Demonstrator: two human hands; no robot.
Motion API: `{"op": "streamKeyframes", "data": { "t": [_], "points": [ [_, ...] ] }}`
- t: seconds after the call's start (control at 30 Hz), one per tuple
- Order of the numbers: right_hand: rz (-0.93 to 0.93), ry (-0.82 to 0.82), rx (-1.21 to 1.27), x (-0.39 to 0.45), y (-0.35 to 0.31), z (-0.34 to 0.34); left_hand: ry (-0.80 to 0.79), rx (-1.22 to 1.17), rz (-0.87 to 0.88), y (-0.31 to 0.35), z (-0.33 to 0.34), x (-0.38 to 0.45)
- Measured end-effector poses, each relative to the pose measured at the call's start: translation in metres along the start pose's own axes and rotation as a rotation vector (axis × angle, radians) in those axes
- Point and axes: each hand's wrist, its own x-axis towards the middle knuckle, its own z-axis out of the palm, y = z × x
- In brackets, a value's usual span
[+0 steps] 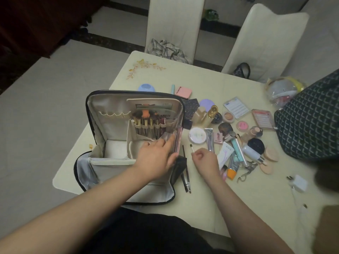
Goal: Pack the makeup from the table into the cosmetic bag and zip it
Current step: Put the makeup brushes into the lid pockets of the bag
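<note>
Head view, left fingers (169, 142) straight inside cosmetic bag (102, 114), right fingers (199, 154) pinching thin brush (192, 148)

Both forearms are bare, no sleeves, rings or watch showing, above a lap in dark clothing (146, 233).

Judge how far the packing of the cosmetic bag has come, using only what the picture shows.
Done: brushes stand in the open cosmetic bag. In hand: the right hand pinches a thin wand; the left hand reaches into the bag. Left: the makeup pile on the table, then zipping.
</note>
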Motion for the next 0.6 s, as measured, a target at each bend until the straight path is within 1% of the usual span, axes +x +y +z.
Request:
{"op": "streamKeyframes", "data": {
  "t": [0.07, 0.13, 0.23, 0.37, 0.43, 0.5, 0.53, 0.6],
  "points": [
    [0.022, -0.133, -0.152, -0.002, 0.017, 0.018, -0.001, 0.012, 0.019, 0.003, 0.004, 0.0],
    [0.035, -0.174, -0.216, -0.004, 0.023, 0.03, 0.0, 0.034, 0.029, 0.004, 0.006, 0.001],
    [0.055, -0.168, -0.237, -0.006, 0.024, 0.038, 0.006, 0.03, 0.05, 0.0, 0.005, 0.002],
    [-0.019, -0.151, -0.337, -0.004, 0.023, 0.041, 0.056, 0.023, 0.058, -0.005, 0.007, 0.001],
    [-0.03, -0.13, -0.336, -0.004, 0.02, 0.039, 0.057, 0.013, 0.058, -0.006, 0.009, 0.0],
    [-0.014, -0.082, -0.244, -0.005, 0.013, 0.031, 0.069, -0.007, 0.067, -0.006, 0.009, 0.0],
    [-0.011, -0.05, -0.146, -0.007, 0.009, 0.025, 0.082, -0.006, 0.066, -0.007, 0.009, 0.001],
    [-0.024, 0.005, 0.135, -0.015, -0.003, 0.008, 0.096, 0.007, 0.059, -0.007, 0.007, 0.001]
  ]
}}
